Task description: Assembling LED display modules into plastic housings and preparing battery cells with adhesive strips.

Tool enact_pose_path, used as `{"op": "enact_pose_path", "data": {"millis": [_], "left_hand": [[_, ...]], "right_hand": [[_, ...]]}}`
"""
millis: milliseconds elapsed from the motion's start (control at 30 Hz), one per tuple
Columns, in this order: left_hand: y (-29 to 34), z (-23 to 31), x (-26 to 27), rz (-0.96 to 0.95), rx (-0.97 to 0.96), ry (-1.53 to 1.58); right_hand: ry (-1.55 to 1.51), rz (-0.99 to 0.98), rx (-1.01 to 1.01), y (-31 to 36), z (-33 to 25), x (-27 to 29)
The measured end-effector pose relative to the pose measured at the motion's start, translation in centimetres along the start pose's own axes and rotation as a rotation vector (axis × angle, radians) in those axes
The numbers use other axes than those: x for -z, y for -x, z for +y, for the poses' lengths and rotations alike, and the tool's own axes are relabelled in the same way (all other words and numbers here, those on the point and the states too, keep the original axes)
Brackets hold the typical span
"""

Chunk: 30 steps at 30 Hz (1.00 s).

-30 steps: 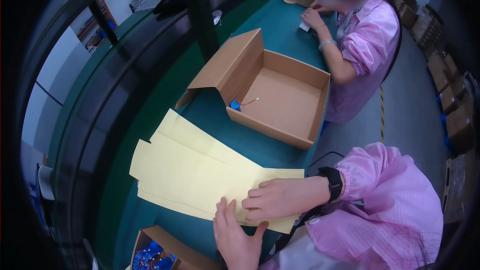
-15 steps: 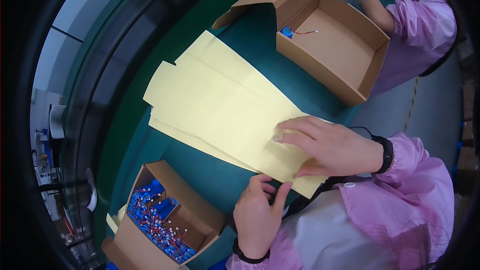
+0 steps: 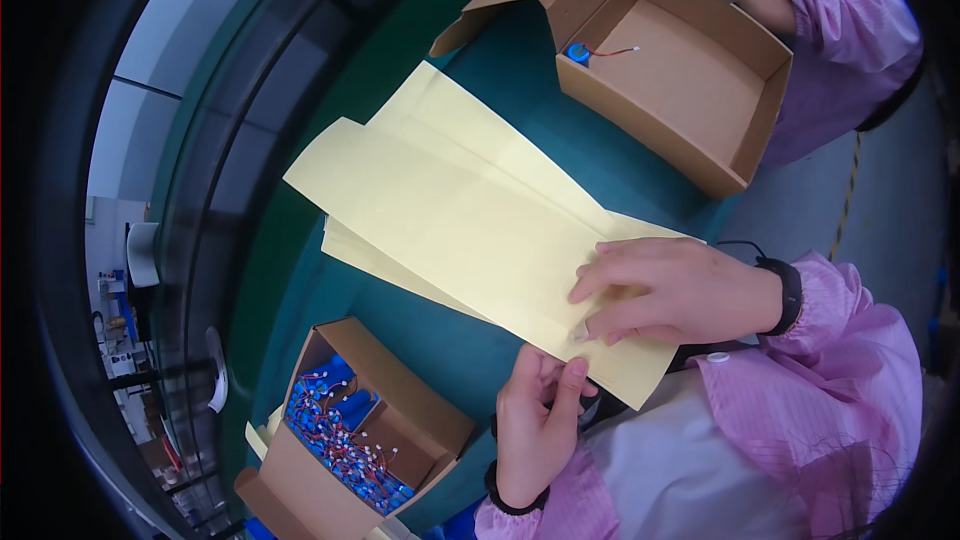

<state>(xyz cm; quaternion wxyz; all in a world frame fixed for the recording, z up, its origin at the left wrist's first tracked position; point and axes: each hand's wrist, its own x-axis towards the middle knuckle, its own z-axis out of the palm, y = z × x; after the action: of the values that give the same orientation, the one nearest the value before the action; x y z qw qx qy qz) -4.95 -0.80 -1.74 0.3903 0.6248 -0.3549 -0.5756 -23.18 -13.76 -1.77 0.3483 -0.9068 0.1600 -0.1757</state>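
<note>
A long, pale yellow paper sheet (image 3: 450, 220) lies askew on other yellow sheets (image 3: 470, 125) on the green table in front of me. My right hand (image 3: 690, 290) rests palm down on its near right end, fingers bent and apart. At the sheet's near edge, my left hand (image 3: 540, 420) is closed, with thumb and curled fingers gripping the border. Part of the left fingertips is hidden by the paper.
At the lower left, an open cardboard box (image 3: 420, 420) contains several blue wrapped cells with wires (image 3: 345, 440). Another open cardboard box (image 3: 680, 70), far right, holds one blue wired cell (image 3: 578, 53). Beyond it is a co-worker's pink sleeve (image 3: 850, 20).
The top sheet has turned and slid across the stack, covering the notched far edge. My right fingers have moved nearer my left hand, whose thumb has closed toward the fingers. The view has shifted slightly.
</note>
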Motion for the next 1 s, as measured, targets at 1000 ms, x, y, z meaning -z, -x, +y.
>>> {"op": "enact_pose_path", "data": {"millis": [1000], "left_hand": [[0.3,-1.0,0.1,0.134,-0.022,-0.559]], "right_hand": [[-0.612,0.014,-0.113,-1.2,2.1,0.0]]}}
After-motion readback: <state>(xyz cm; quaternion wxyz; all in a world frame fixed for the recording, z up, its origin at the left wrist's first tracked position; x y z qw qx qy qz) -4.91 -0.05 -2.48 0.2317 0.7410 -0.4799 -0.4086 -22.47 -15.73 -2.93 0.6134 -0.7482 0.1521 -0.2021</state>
